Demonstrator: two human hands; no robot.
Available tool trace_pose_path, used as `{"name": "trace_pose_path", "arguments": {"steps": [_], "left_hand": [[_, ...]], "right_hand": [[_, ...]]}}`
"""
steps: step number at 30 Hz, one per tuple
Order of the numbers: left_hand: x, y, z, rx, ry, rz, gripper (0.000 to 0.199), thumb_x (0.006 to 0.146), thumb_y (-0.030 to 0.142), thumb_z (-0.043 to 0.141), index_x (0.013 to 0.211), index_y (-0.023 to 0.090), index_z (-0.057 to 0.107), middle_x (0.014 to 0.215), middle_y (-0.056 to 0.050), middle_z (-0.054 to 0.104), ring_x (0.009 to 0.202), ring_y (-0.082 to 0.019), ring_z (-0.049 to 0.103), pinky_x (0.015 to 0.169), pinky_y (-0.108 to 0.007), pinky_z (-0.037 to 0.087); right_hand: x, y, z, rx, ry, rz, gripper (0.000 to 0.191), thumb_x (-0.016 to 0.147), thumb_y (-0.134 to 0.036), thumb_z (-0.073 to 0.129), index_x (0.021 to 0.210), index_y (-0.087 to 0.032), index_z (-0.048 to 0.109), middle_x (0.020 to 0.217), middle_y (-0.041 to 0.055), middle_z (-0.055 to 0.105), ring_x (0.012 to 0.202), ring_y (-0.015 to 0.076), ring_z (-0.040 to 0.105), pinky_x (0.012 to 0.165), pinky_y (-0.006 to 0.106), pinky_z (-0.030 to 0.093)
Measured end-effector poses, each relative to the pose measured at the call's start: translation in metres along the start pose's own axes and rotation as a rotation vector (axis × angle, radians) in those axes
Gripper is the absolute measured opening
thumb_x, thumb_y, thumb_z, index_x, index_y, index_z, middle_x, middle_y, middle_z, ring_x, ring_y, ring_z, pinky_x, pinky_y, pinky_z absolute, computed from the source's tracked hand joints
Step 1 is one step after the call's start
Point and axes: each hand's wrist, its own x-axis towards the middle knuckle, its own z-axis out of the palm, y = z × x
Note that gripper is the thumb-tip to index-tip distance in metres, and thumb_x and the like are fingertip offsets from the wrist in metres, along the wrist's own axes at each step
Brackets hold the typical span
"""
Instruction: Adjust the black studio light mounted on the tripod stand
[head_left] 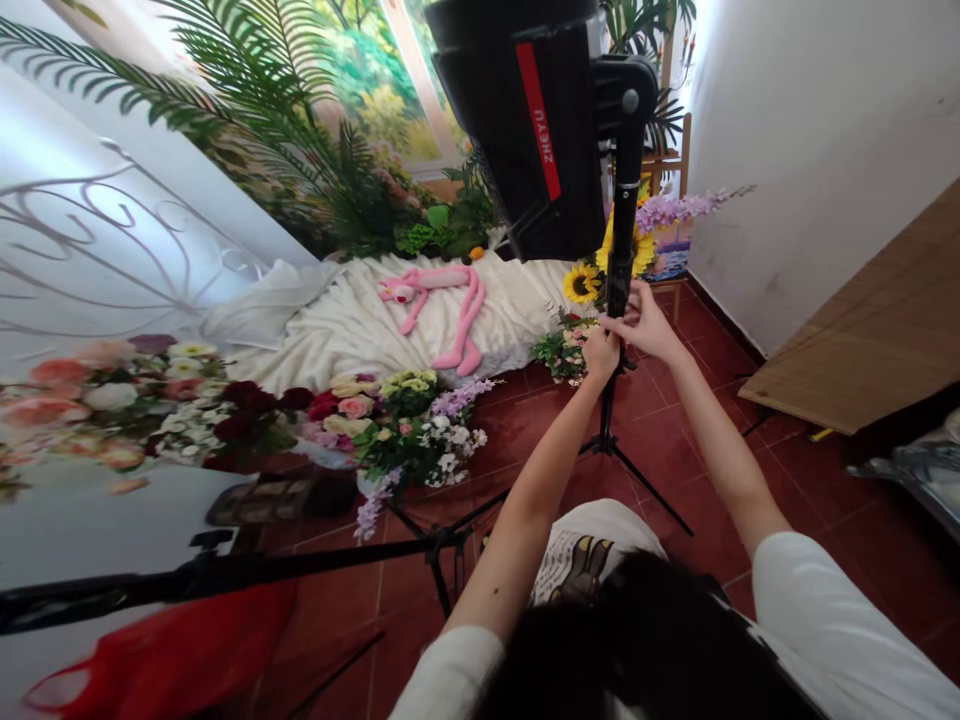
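Observation:
A black studio light with a red stripe sits atop a black light stand. My left hand is wrapped round the pole of that stand, below the light. Just above it and to the right, my right hand has its fingers and thumb closed about the same pole, near a joint. Which small part the fingertips press on is hidden. The stand's legs are spread on the red tiled floor. Sunflowers and a small bouquet are close by, behind and left of my hands.
A second black stand crosses the lower left. A pink plush toy lies on a cream blanket. Bouquets line its front edge. A brown board leans at right; a red bag is at lower left.

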Motion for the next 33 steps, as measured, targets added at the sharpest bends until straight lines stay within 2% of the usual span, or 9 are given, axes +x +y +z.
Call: {"name": "trace_pose_path", "arguments": {"steps": [3, 7, 12, 19, 21, 24, 27, 29, 33], "left_hand": [[-0.002, 0.001, -0.002, -0.033, -0.034, 0.043, 0.063, 0.101, 0.059, 0.027, 0.071, 0.020, 0.066, 0.076, -0.005, 0.071, 0.080, -0.020, 0.068, 0.077, -0.028, 0.044], [-0.005, 0.003, -0.004, -0.086, -0.052, 0.068, 0.070, 0.099, 0.065, 0.020, 0.067, 0.020, 0.064, 0.071, -0.002, 0.068, 0.073, -0.017, 0.065, 0.077, -0.027, 0.044], [-0.006, 0.004, -0.005, -0.106, -0.053, 0.065, 0.072, 0.097, 0.070, 0.020, 0.065, 0.020, 0.062, 0.070, -0.002, 0.067, 0.072, -0.016, 0.064, 0.077, -0.027, 0.044], [-0.006, 0.003, -0.003, -0.133, -0.056, 0.086, 0.070, 0.097, 0.068, 0.022, 0.062, 0.020, 0.059, 0.068, -0.001, 0.066, 0.070, -0.015, 0.063, 0.077, -0.027, 0.044], [-0.005, 0.003, -0.003, -0.140, -0.055, 0.082, 0.069, 0.097, 0.067, 0.023, 0.062, 0.020, 0.060, 0.067, -0.001, 0.065, 0.070, -0.016, 0.063, 0.078, -0.027, 0.045], [-0.005, 0.002, -0.003, -0.145, -0.052, 0.075, 0.067, 0.097, 0.067, 0.026, 0.062, 0.020, 0.060, 0.066, -0.001, 0.065, 0.070, -0.016, 0.064, 0.079, -0.027, 0.045], [-0.004, 0.001, -0.002, -0.142, -0.045, 0.076, 0.066, 0.097, 0.066, 0.028, 0.061, 0.021, 0.059, 0.065, -0.001, 0.064, 0.070, -0.016, 0.064, 0.080, -0.028, 0.045], [-0.004, -0.001, -0.001, -0.145, -0.041, 0.073, 0.065, 0.097, 0.066, 0.029, 0.060, 0.021, 0.059, 0.065, -0.001, 0.064, 0.070, -0.016, 0.063, 0.080, -0.028, 0.045], [-0.003, -0.002, 0.001, -0.160, -0.045, 0.078, 0.065, 0.098, 0.065, 0.029, 0.061, 0.021, 0.058, 0.065, -0.001, 0.064, 0.070, -0.015, 0.063, 0.080, -0.028, 0.045]], "right_hand": [[-0.049, 0.009, -0.012, -0.132, -0.024, 0.050, 0.065, 0.072, -0.064, 0.077, 0.113, -0.023, 0.049, 0.105, 0.0091, 0.068, 0.094, 0.0233, 0.068, 0.083, 0.039, 0.057], [-0.097, 0.023, -0.009, -0.413, -0.001, 0.185, 0.047, 0.082, -0.063, 0.067, 0.101, -0.023, 0.051, 0.093, 0.0061, 0.069, 0.080, 0.0208, 0.066, 0.071, 0.033, 0.052], [-0.098, 0.024, 0.003, -0.559, 0.060, 0.258, 0.042, 0.095, -0.064, 0.045, 0.091, -0.023, 0.054, 0.082, 0.0052, 0.069, 0.069, 0.0194, 0.063, 0.060, 0.027, 0.039], [-0.098, 0.028, 0.004, -0.630, 0.013, 0.302, 0.049, 0.095, -0.067, 0.042, 0.077, -0.023, 0.055, 0.071, 0.0049, 0.066, 0.067, 0.0204, 0.062, 0.061, 0.027, 0.035], [-0.098, 0.034, 0.008, -0.527, 0.042, 0.324, 0.053, 0.095, -0.068, 0.039, 0.071, -0.023, 0.054, 0.067, 0.0042, 0.063, 0.066, 0.0199, 0.061, 0.061, 0.027, 0.036], [-0.094, 0.043, 0.020, -0.184, 0.117, 0.450, 0.060, 0.092, -0.071, 0.037, 0.060, -0.023, 0.048, 0.054, 0.0013, 0.054, 0.055, 0.0163, 0.052, 0.055, 0.026, 0.035], [-0.088, 0.046, 0.029, 0.279, 0.126, 0.711, 0.058, 0.093, -0.066, 0.039, 0.054, -0.024, 0.042, 0.039, -0.0047, 0.034, 0.038, 0.0105, 0.029, 0.042, 0.024, 0.023], [-0.086, 0.044, 0.032, 0.575, 0.084, 0.821, 0.053, 0.096, -0.056, 0.039, 0.055, -0.024, 0.040, 0.037, -0.0081, 0.025, 0.036, 0.0086, 0.016, 0.038, 0.023, 0.015], [-0.090, 0.033, 0.033, 0.989, 0.023, 0.814, 0.045, 0.098, -0.042, 0.041, 0.057, -0.024, 0.033, 0.038, -0.0103, 0.018, 0.036, 0.0089, 0.011, 0.036, 0.020, 0.017]]}}
